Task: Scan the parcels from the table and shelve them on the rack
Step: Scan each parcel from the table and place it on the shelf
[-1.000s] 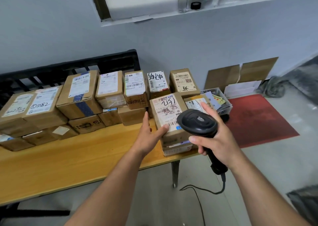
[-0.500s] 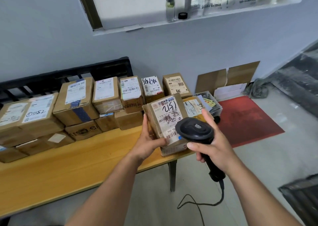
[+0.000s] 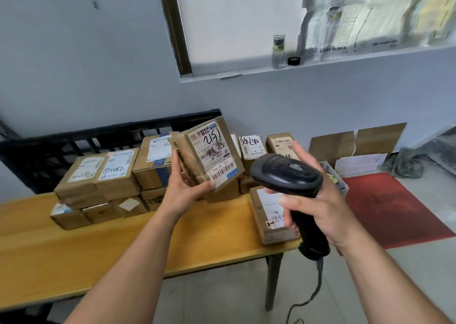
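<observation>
**Parcel label just left of the scanner nose**

Fingers of the left hand are wrapped behind the left side of a brown parcel, and the thumb is pressed across its lower front corner. The parcel is thus gripped and held in the air above the tabletop, over the rows at the far edge. The fingers of the right hand are closed round the handle of a black scanner, whose cable hangs toward the floor.

The parcel's long axis is stood nearly upright and tipped back, with the white label turned toward the person and slightly rightward. The barcode is printed at the lower end of that label, close beside the thumb, and is the part nearest the scanner. The scanner's head is held just right of the parcel's lower right corner, apart from it, with its nose pointed away and leftward. The reading window cannot be seen.

The scan is judged to turn on this: either the nose must be swung left onto the barcode, or the label must be turned further right.

Beneath the scanner another parcel is set at the right-hand edge of the tabletop. More stacked parcels are ranged along the far edge, before a black slatted frame.
</observation>
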### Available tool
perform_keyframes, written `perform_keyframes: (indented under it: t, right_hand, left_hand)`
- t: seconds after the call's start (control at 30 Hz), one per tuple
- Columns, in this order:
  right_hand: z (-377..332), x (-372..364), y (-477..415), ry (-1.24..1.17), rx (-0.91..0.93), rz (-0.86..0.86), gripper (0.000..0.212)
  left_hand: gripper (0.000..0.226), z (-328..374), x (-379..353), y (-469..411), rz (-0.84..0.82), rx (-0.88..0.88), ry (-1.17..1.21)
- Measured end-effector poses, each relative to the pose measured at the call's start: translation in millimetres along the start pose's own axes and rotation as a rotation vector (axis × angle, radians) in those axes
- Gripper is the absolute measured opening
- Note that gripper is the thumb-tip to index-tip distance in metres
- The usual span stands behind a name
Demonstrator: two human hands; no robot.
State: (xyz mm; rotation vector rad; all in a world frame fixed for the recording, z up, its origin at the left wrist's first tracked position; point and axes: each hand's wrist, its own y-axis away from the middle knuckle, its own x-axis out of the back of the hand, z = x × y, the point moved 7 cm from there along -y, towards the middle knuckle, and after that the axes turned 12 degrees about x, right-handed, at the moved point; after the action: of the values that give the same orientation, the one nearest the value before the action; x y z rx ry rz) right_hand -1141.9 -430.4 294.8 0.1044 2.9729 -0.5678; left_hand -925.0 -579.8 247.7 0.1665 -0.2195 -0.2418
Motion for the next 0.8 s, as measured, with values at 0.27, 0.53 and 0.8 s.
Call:
perform_keyframes:
  t: [0.27, 0.53, 0.8]
  right_hand:
    - [-6.6, -29.3, -7.1, -0.006, -0.009, -0.114, 0.098]
    - [-4.5, -34.3, -5.4, -0.027, -0.054, -0.154, 0.093]
    - [1.3, -18.3, -3.4, 0.028, -0.058, -0.151, 0.087]
  left_hand:
    - [0.123, 19.9, 60.5, 0.7, 0.155, -0.062, -0.057]
    - [0.127, 21.3, 73.8, 7.2, 0.196, -0.063, -0.120]
    - [0.134, 16.0, 63.5, 10.3, 0.197, -0.026, -0.124]
